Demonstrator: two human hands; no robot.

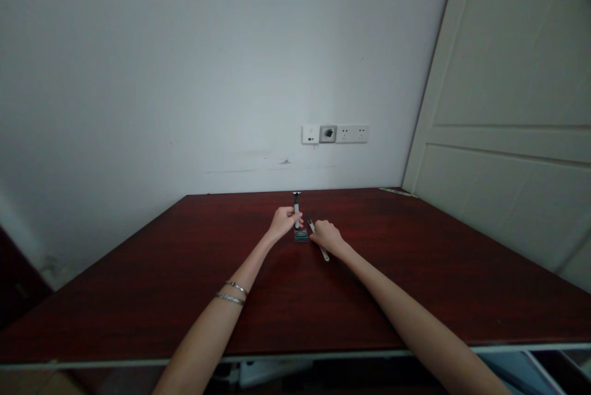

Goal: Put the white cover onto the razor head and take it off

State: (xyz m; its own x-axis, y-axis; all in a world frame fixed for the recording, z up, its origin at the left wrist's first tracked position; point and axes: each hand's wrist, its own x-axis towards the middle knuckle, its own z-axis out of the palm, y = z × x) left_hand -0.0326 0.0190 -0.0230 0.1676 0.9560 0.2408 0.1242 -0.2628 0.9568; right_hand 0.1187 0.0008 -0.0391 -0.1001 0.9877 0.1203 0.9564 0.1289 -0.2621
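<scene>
My left hand [281,221] is closed around the grip of a razor [296,208], which points away from me with its wide blade head at the far end. A slim pale handle [324,254] with a dark tip lies slantwise under my right hand [327,236], whose fingers are wrapped over its middle. No blade head shows on that handle. Between both hands a small clear case [301,235] with dark contents rests on the table, just below the razor's grip end. What is inside the case is too small to make out.
A dark red wooden table [161,272] spreads under both arms. Behind it stands a white wall with a row of sockets [351,133]. A pale panelled door [503,87] borders the right side, and a thin strip [397,192] lies at the far right corner.
</scene>
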